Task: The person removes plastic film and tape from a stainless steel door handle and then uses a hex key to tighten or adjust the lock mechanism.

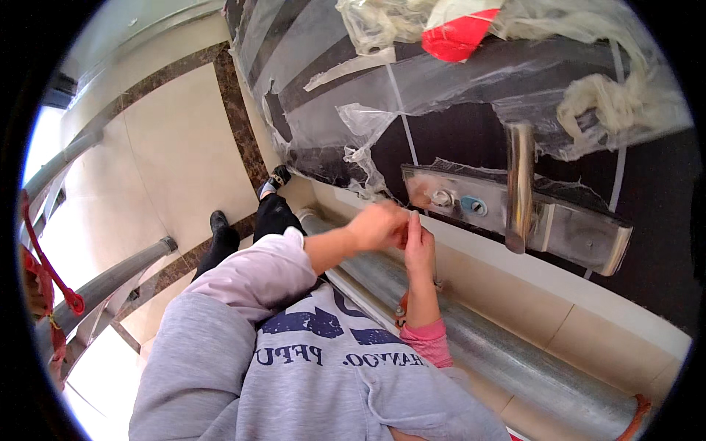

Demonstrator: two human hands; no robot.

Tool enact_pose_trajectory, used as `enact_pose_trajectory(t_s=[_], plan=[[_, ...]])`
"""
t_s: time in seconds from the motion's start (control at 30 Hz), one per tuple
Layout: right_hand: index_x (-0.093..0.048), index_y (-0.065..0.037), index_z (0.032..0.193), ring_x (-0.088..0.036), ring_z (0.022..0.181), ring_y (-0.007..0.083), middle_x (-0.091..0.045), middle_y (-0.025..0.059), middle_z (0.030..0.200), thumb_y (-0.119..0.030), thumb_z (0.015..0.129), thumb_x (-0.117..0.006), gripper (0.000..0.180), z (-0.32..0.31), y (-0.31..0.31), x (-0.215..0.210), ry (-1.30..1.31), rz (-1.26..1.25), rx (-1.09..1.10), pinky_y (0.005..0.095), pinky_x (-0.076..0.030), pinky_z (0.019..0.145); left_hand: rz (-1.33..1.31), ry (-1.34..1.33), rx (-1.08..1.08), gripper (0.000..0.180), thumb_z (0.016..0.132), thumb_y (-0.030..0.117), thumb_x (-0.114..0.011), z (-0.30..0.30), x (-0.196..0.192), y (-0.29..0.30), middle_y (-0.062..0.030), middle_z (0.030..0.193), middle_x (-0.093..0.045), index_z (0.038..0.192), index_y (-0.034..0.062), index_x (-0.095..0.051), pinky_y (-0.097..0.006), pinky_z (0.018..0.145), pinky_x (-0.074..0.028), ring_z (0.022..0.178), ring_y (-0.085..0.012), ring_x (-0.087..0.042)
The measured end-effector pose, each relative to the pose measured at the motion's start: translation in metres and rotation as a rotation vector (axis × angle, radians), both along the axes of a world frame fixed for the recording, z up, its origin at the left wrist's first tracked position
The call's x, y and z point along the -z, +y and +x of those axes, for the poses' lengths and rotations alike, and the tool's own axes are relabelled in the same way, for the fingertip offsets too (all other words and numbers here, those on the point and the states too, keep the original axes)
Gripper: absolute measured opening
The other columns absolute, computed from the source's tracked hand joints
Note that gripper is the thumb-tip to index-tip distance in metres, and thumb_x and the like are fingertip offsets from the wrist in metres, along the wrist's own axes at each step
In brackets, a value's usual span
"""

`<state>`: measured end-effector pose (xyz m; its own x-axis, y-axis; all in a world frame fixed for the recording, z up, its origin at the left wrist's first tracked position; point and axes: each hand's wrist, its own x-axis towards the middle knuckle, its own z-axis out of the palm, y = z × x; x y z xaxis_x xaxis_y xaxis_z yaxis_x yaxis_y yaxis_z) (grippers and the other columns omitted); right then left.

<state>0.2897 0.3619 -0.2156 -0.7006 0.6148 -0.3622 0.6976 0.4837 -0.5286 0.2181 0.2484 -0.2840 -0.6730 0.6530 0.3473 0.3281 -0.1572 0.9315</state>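
Note:
My left hand (376, 225) has its fingers curled in, close to the lower edge of the dark door (463, 140). Touching or almost touching it, my right hand (419, 248) has its thumb and fingers pressed together. Whatever sits between the fingertips is too small to make out. Just beyond my hands is a shiny metal lock plate (570, 237) with a round knob (442, 198), a keyhole cylinder (474, 206) and a lever handle (520, 187). Torn clear plastic film (365, 121) clings to the door beside the plate.
Bunched film (603, 110) hangs higher on the door, near a red and white sticker (460, 33). A thick grey metal pipe (529, 375) runs below my arms. Metal scaffold tubes (125, 275) with red cord (70, 298) stand at the left, over a tiled floor (176, 140).

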Motion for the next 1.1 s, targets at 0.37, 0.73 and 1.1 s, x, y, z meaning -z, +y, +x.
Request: enact_pose_trajectory(t_s=[0.37, 0.73, 1.1], plan=[[-0.063, -0.003, 0.095, -0.063, 0.07, 0.0222, -0.064, 0.0137, 0.076, -0.027, 0.085, -0.055, 0.027, 0.021, 0.001, 0.027, 0.129, 0.038, -0.05, 0.0324, -0.047, 0.064, -0.193, -0.088, -0.368, 0.016, 0.068, 0.018, -0.067, -0.012, -0.013, -0.017, -0.0041, 0.075, -0.059, 0.08, 0.0112, -0.059, -0.035, 0.067, -0.047, 0.078, -0.0261, -0.054], [-0.063, -0.003, 0.099, -0.06, 0.067, 0.0114, -0.065, 0.0074, 0.077, -0.017, 0.086, -0.056, 0.02, 0.059, -0.023, 0.035, 0.165, -0.142, -0.04, 0.0244, -0.047, 0.063, -0.134, 0.419, -0.457, 0.013, 0.064, 0.018, -0.068, -0.026, -0.001, -0.004, -0.0003, 0.078, -0.056, 0.073, 0.0115, -0.061, -0.03, 0.068, -0.045, 0.078, -0.0201, -0.051], [-0.063, -0.004, 0.1, -0.061, 0.067, 0.0117, -0.066, 0.0068, 0.077, -0.021, 0.087, -0.055, 0.022, 0.047, -0.024, 0.026, 0.196, -0.186, 0.018, 0.0249, -0.048, 0.064, -0.228, 0.575, -0.325, 0.012, 0.07, 0.017, -0.062, -0.03, 0.003, -0.011, -0.0023, 0.082, -0.054, 0.078, 0.0097, -0.056, -0.032, 0.07, -0.043, 0.08, -0.0211, -0.051]])
